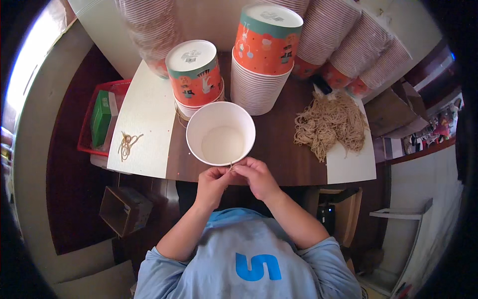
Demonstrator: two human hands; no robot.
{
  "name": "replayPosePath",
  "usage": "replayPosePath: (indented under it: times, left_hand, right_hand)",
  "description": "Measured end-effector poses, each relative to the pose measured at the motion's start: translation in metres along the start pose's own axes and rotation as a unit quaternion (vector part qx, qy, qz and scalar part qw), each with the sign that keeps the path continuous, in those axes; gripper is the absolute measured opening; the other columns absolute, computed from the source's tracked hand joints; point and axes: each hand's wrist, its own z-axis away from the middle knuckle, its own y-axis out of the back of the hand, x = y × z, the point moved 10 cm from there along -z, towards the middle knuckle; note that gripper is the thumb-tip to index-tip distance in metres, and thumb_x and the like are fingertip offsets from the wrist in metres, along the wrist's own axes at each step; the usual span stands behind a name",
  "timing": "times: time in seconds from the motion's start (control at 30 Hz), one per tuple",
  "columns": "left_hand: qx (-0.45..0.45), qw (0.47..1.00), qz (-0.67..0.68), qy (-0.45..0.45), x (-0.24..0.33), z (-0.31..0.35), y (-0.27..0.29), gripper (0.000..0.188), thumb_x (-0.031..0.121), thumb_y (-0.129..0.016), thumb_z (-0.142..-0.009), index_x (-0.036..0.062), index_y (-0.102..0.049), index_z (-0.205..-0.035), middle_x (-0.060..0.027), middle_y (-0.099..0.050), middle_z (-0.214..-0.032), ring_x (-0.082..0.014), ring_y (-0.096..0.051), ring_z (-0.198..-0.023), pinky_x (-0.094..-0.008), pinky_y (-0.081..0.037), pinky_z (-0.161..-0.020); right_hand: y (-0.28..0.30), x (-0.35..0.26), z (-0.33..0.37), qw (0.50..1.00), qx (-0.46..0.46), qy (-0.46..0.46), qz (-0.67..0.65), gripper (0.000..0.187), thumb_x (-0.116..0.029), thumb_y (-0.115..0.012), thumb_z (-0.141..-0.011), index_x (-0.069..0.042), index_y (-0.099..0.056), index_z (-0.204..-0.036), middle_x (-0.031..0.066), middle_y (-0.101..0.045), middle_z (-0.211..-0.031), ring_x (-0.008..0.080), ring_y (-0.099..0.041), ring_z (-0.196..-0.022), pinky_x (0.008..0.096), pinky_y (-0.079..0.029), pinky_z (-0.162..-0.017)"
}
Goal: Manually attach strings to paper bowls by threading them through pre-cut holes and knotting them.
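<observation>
A white paper bucket (221, 114) stands upright at the table's near edge, its open mouth toward me, bare inside. My left hand (211, 183) and my right hand (257, 178) meet at its near rim. Their fingertips are pinched together around a thin tan cord (231, 166), of which only a short bit shows. How the cord meets the bucket is hidden by my fingers. Behind the bucket stand a short stack of upside-down orange and green paper buckets (194, 74) and a taller stack (266, 45) of the same kind.
A tangled heap of tan cords (331, 122) lies on the right of the table (298, 164). A few loose cords (128, 144) lie at the left. Plastic-wrapped bucket stacks (328, 30) line the back. A red crate (89, 119) holds a green box (101, 117); a cardboard box (124, 212) sits below.
</observation>
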Motion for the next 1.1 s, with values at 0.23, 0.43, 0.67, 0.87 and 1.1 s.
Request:
replayPosePath:
  times: [0.23,0.43,0.67,0.87,1.1]
  left_hand:
    - [-0.027,0.994,0.095,-0.051,0.006,0.002,-0.014,0.010,0.008,-0.065,-0.084,0.0015,-0.064,-0.091,-0.0031,-0.065,-0.081,-0.0050,-0.054,-0.063,-0.0185,-0.040,-0.052]
    - [0.092,0.924,-0.219,-0.300,0.051,0.032,-0.008,0.030,0.003,-0.072,-0.075,0.0012,-0.054,-0.099,-0.0028,-0.056,-0.078,-0.0062,-0.048,-0.056,-0.0215,-0.042,-0.049]
    - [0.102,0.824,-0.337,-0.444,0.076,0.052,-0.021,0.025,0.002,-0.071,-0.074,0.0037,-0.059,-0.096,-0.0088,-0.060,-0.083,-0.0154,-0.057,-0.058,-0.0248,-0.048,-0.050]
    - [0.087,0.824,-0.368,-0.421,0.072,0.047,-0.020,0.015,0.001,-0.068,-0.077,0.0027,-0.062,-0.091,-0.0111,-0.064,-0.088,-0.0193,-0.064,-0.070,-0.0261,-0.051,-0.057]
    - [0.072,0.954,-0.161,-0.244,0.036,0.019,0.012,0.009,0.001,-0.065,-0.081,-0.0001,-0.065,-0.091,-0.0074,-0.067,-0.084,-0.0101,-0.063,-0.072,-0.0228,-0.051,-0.065]
  right_hand:
    - [-0.005,0.019,-0.002,0.981,-0.034,-0.100,-0.165,0.019,-0.013,-0.051,-0.087,-0.003,-0.062,-0.098,0.0073,-0.065,-0.092,0.0182,-0.061,-0.087,0.0356,-0.048,-0.084]
    - [0.001,0.028,0.002,0.989,0.003,-0.094,-0.118,0.014,-0.015,-0.055,-0.088,-0.007,-0.061,-0.098,0.0037,-0.064,-0.092,0.0135,-0.060,-0.081,0.0305,-0.049,-0.078]
    - [-0.003,0.032,0.002,0.987,-0.006,-0.093,-0.133,0.012,-0.016,-0.056,-0.088,-0.009,-0.061,-0.096,0.0023,-0.063,-0.090,0.0118,-0.059,-0.082,0.0282,-0.047,-0.077]
    - [0.000,0.033,0.002,0.983,0.013,-0.099,-0.152,0.013,-0.017,-0.055,-0.089,-0.008,-0.062,-0.096,0.0034,-0.064,-0.090,0.0129,-0.060,-0.082,0.0294,-0.048,-0.077]
    - [-0.001,0.030,-0.004,0.988,0.011,-0.099,-0.119,0.018,-0.020,-0.053,-0.091,-0.006,-0.062,-0.098,0.0056,-0.064,-0.095,0.0174,-0.062,-0.086,0.0354,-0.052,-0.080]
